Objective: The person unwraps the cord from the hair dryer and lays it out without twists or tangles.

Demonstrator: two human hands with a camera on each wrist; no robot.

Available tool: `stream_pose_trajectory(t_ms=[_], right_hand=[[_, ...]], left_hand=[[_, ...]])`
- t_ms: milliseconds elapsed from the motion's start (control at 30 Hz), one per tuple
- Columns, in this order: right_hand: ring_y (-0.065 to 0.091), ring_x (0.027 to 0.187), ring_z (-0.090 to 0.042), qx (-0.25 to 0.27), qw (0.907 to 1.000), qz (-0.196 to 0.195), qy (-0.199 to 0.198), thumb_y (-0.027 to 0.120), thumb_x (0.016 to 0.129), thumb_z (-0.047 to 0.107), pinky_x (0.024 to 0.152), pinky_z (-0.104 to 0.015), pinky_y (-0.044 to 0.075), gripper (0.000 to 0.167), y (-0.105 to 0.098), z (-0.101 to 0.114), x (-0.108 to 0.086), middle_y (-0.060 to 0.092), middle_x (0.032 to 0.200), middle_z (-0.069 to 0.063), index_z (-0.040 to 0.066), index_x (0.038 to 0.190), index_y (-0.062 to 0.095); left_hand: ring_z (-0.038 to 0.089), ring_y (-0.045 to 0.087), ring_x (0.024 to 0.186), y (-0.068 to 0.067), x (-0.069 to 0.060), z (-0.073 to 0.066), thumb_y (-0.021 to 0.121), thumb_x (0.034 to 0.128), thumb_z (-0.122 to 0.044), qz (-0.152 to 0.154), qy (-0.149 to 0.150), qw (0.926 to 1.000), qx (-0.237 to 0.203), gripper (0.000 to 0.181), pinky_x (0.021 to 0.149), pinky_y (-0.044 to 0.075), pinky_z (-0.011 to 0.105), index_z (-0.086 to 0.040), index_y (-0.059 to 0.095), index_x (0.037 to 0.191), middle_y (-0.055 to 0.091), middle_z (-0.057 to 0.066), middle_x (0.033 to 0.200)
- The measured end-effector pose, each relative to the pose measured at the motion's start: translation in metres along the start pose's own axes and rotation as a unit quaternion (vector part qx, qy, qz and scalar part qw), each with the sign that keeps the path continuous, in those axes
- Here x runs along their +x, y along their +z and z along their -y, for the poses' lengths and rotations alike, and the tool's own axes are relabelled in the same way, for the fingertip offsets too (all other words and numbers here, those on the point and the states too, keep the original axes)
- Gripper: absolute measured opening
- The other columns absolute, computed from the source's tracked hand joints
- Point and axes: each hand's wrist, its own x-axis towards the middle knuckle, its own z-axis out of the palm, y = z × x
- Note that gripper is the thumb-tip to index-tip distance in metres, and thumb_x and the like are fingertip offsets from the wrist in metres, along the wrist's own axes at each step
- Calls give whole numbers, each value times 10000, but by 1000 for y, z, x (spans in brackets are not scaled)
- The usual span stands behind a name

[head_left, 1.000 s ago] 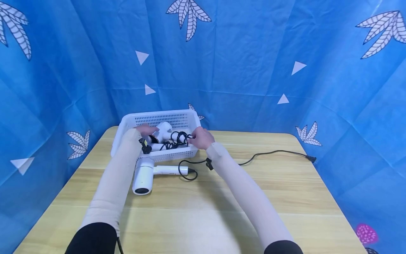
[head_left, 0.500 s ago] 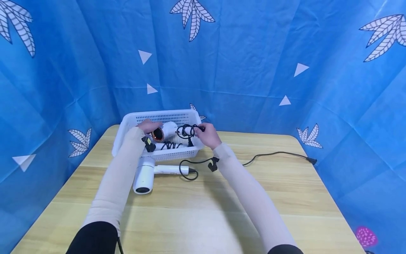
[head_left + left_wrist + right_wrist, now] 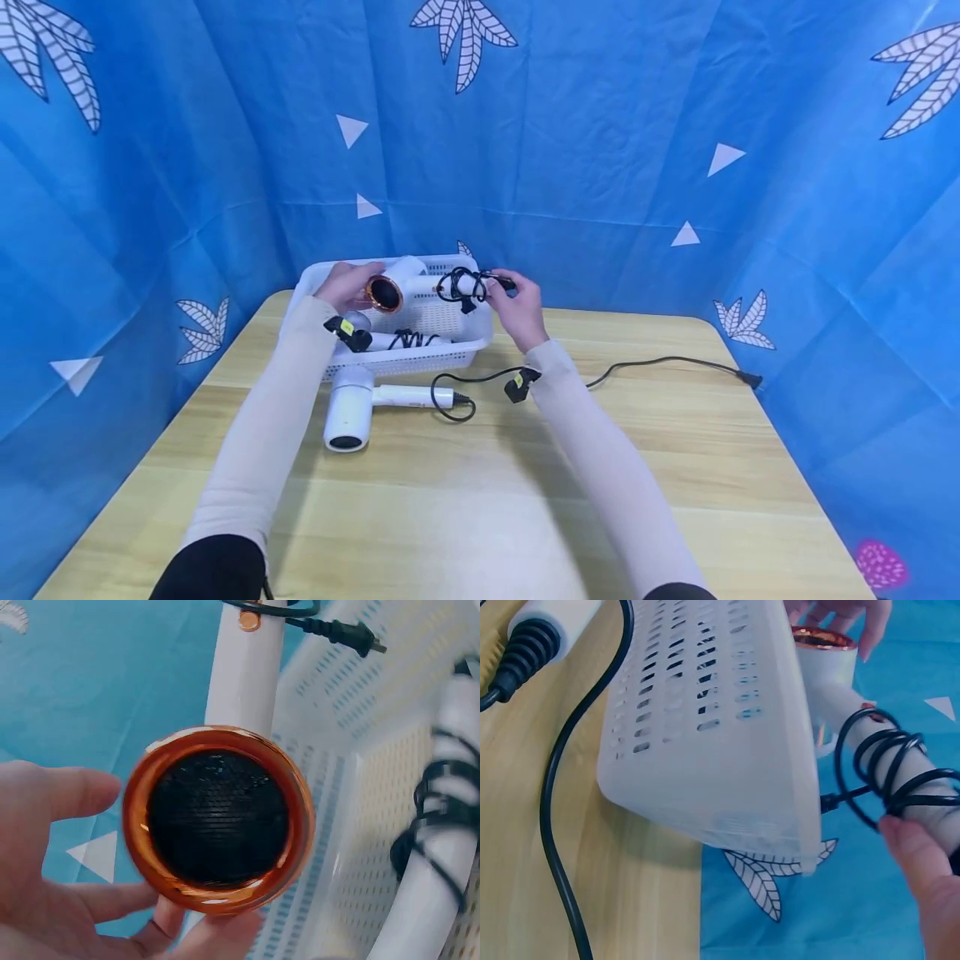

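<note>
A white hair dryer [image 3: 420,284] with a copper-coloured ring around its dark end is held above the basket [image 3: 480,337]. My left hand [image 3: 348,285] holds its head, with fingers curled behind the ring [image 3: 217,904] in the left wrist view. The right hand [image 3: 517,307] grips the end of the handle, where a black cord [image 3: 889,761] is wound round it. That cord's plug [image 3: 349,635] dangles loose below the handle. Inside the white perforated basket lies another white hair dryer [image 3: 427,900], its handle also wrapped in black cord.
In front of the basket a third white hair dryer [image 3: 348,417] lies on the wooden table [image 3: 465,517]. Its black cord [image 3: 637,362] runs unwound to the right, ending in a plug [image 3: 748,379] near the table's right edge. A blue patterned curtain [image 3: 600,150] hangs behind.
The copper-ringed hair dryer has risen from within the basket to above it. Both hands have moved up with it, the right one also rightward. The hair dryer on the table has stayed put.
</note>
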Motion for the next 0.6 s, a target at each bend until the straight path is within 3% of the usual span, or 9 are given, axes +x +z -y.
stream_pose_trajectory(t_ms=[67,133,233,333,467,600], right_hand=[[716,1134,-378,24,9997,-18,-236,630,1029,135,906,-280,618,325,-3,3,-2,662,1284,-262,-41,1301,654],[739,1082,-352,73,9991,-16,-410,640,1029,158,899,-294,623,329,-5,5,-4,677,1271,-258,-27,1301,660],[765,1005,-280,190,9979,33,-613,655,1026,184,891,-311,627,333,-8,9,-7,690,1256,-261,-5,1298,671],[758,954,-209,329,9964,105,-770,666,1019,180,885,-300,626,348,-13,12,-9,682,1245,-257,-19,1305,662],[731,953,-159,532,9949,178,-841,673,1012,159,892,-278,618,361,-20,17,-14,664,1194,-171,-29,1318,644],[719,979,-127,842,9926,280,-835,678,1006,148,916,-286,611,369,-25,26,-24,650,1164,-56,-7,1337,623]], left_hand=[[228,547,1235,-1,-2,1,552,1023,-539,125,-69,9987,-490,785,1086,533,365,-42,329,1588,455,129,1462],[204,519,1242,-5,-4,1,556,1008,-582,440,-219,9934,-1038,818,1034,543,303,-94,294,1609,443,95,1452],[180,498,1255,-11,-8,3,602,988,-579,1046,-474,9719,-2056,832,983,578,260,-175,241,1620,441,46,1401],[189,545,1235,-14,-15,5,648,979,-537,1540,-596,9482,-2712,834,1017,585,341,-219,213,1615,451,43,1385],[211,664,1129,-16,-30,10,656,968,-548,1829,-436,9436,-2725,829,1037,563,443,-232,228,1604,477,65,1384],[255,733,1054,-11,-48,13,640,976,-553,1948,-182,9404,-2783,803,947,615,430,-210,244,1585,533,80,1336]])
